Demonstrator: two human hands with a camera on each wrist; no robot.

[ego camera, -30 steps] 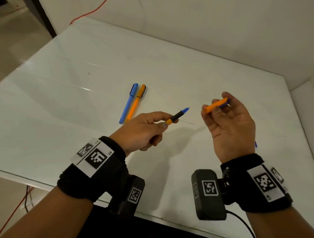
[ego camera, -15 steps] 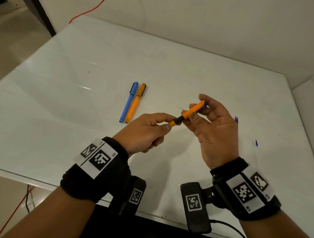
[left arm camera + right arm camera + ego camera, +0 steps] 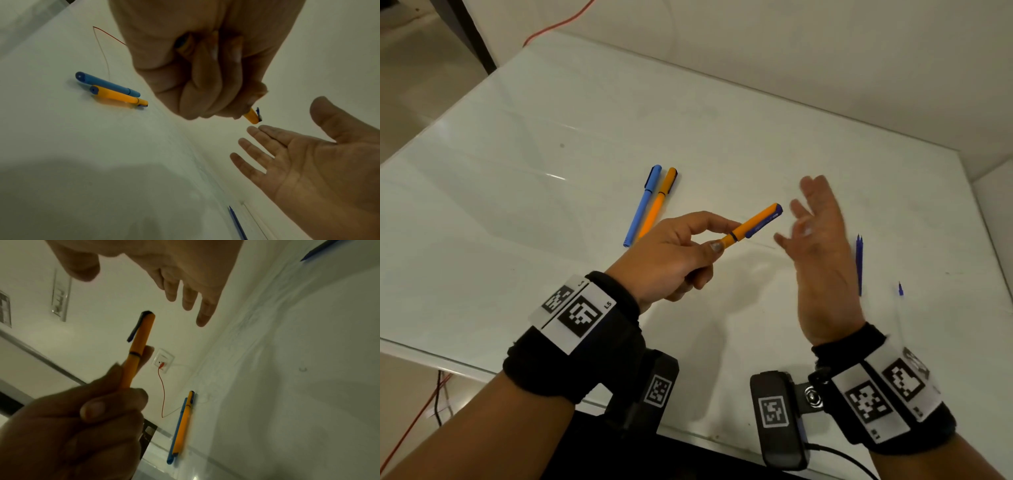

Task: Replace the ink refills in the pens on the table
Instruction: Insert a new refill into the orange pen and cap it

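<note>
Evidently the capping step was over: the left hand (image 3: 671, 253) pinched the capped orange pen (image 3: 751, 226) by its barrel above the bench (image 3: 517, 171), while the right hand (image 3: 815, 246) hovered beside it, fingers spread and empty. Next, I judged, that smooth plastic pen belonged beside the blue pen (image 3: 643, 205) and second orange pen (image 3: 656, 202). Thin blue refills (image 3: 859, 263) lay rightward.

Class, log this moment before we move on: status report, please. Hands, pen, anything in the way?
Left hand grips capped orange pen. Right hand open, beside the cap, not touching. Blue pen and second orange pen on table. Nothing in the way.
</note>
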